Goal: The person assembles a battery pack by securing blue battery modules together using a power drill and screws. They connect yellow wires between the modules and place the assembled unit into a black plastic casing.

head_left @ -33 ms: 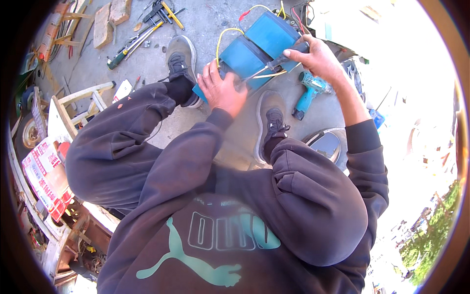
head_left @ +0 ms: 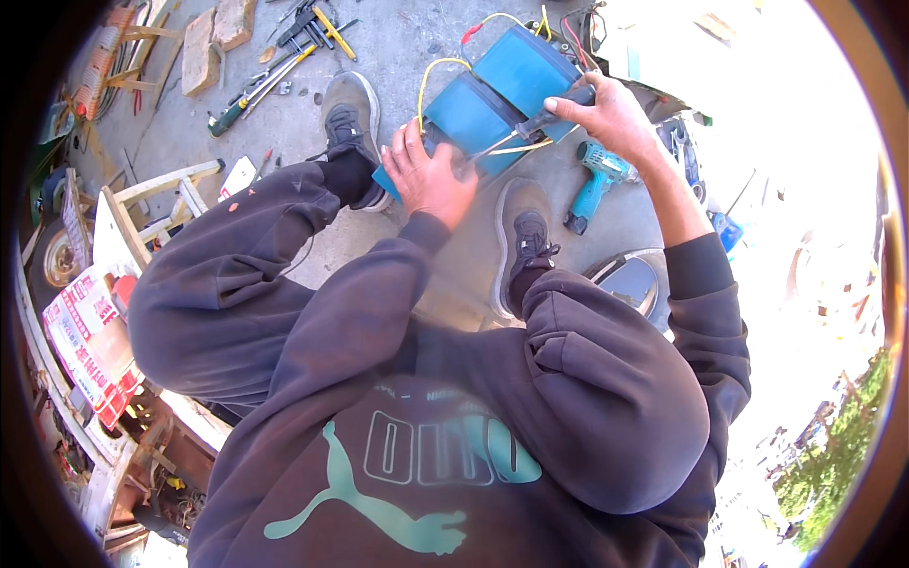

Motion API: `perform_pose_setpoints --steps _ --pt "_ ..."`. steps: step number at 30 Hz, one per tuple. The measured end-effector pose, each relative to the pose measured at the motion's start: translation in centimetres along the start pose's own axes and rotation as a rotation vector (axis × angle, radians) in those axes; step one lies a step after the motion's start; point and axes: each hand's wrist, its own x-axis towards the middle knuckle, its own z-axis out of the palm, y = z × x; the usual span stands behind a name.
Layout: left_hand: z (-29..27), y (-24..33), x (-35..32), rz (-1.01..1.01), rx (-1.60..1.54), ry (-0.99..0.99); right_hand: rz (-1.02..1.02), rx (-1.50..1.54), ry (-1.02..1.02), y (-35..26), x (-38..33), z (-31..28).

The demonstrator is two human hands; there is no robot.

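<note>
Between my feet lie blue box-shaped batteries (head_left: 469, 112), linked by yellow wires (head_left: 443, 62). My right hand (head_left: 606, 114) is closed round the dark handle of a screwdriver (head_left: 542, 121), above the right side of the batteries. Its thin metal shaft slants down leftward to my left hand. My left hand (head_left: 431, 178) rests at the near left end of the batteries, its fingers bent over the edge. Thumb and forefinger close in near the shaft's tip. That spot is blurred, so what they pinch and where the tip sits cannot be made out.
A teal cordless drill (head_left: 595, 185) lies right of my right shoe (head_left: 524, 232). Pliers and other hand tools (head_left: 275, 80) lie far left, near bricks (head_left: 201, 52). A wooden frame (head_left: 170, 199) and a wheel (head_left: 59, 251) stand at left. A round mirror-like object (head_left: 630, 282) is by my right knee.
My right forearm has shifted very slightly leftward. The batteries, the screwdriver and my left hand look almost the same.
</note>
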Motion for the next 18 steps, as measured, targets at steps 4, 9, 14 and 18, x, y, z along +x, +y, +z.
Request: perform_pose_setpoints --steps 4,9,14,18 --pt "0.0 -0.1 0.1 -0.014 -0.004 0.003 -0.044 0.217 -0.185 -0.3 -1.2 -1.2" --pt "-0.1 0.3 0.3 -0.021 -0.035 -0.028 0.031 0.292 -0.18 0.7 -0.6 -1.1" --pt "-0.1 0.1 0.3 -0.011 0.016 -0.009 0.028 0.098 0.035 0.2 -0.9 0.6" --pt "0.0 0.5 0.4 -0.027 0.001 -0.02 -0.096 0.364 -0.194 0.1 -1.0 -1.6"
